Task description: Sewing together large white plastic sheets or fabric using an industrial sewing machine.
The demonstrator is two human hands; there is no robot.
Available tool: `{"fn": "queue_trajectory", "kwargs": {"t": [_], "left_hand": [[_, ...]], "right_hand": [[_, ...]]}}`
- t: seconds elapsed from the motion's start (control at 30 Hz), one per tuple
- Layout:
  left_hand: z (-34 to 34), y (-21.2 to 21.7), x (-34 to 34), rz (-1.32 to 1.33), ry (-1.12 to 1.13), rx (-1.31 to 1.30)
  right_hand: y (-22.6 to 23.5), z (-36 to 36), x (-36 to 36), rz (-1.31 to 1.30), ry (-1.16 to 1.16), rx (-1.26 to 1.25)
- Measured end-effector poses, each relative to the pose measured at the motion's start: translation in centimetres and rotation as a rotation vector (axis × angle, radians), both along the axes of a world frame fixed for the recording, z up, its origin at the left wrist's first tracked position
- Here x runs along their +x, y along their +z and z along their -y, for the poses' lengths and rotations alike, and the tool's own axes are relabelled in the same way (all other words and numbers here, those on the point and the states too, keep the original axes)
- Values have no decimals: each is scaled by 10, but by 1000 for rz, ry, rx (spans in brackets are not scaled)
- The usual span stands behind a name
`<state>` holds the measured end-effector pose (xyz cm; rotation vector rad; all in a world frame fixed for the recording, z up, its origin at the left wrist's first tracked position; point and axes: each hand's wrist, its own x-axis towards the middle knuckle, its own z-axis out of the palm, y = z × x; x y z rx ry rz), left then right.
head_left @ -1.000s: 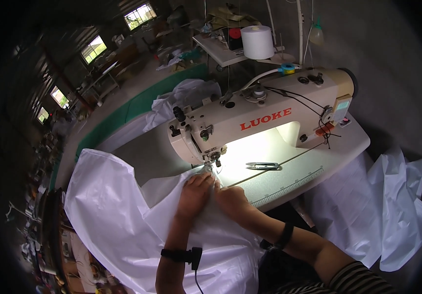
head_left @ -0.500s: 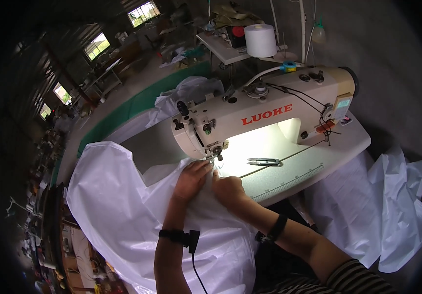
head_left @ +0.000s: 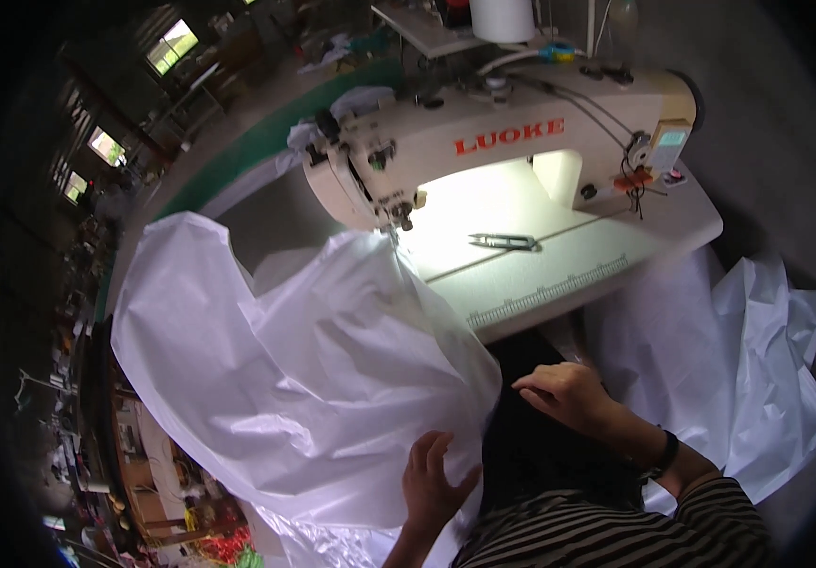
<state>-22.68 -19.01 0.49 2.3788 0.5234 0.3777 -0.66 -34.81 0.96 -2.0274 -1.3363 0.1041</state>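
A large sheet of white, shiny fabric (head_left: pixel 304 379) drapes from the sewing machine (head_left: pixel 512 123) down over the table's left side to my lap. Its upper edge lies at the presser foot (head_left: pixel 392 233). Over the lower right part of this fabric is my left hand (head_left: pixel 436 481), thumb and fingers spread, with nothing in it. Whether it touches the cloth I cannot tell. My right hand (head_left: pixel 571 393) hovers above my dark-clothed lap near the table's front edge, fingers loosely bent and apart, nothing seen in them. Thread snips (head_left: pixel 505 242) lie on the lit machine bed.
More white fabric (head_left: pixel 758 369) hangs to the right of the table. A white thread cone (head_left: pixel 503 19) stands behind the machine. A green strip (head_left: pixel 266 142) runs along the far side. Shelves with clutter (head_left: pixel 167 464) stand at the lower left.
Both hands have left the fabric at the needle and come back toward my body, the right one out over my lap. The view has tipped down, so the machine sits higher.
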Motion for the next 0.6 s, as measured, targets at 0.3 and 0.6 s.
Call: {"fn": "queue_trajectory", "kwargs": {"t": [0.3,0.6], "left_hand": [[18,-38,-57,-187,130,165],[13,-33,-72,75,457,-121]], "right_hand": [[-1,4,-12,-295,40,21],[-25,4,-41,-532,154,-255]]}}
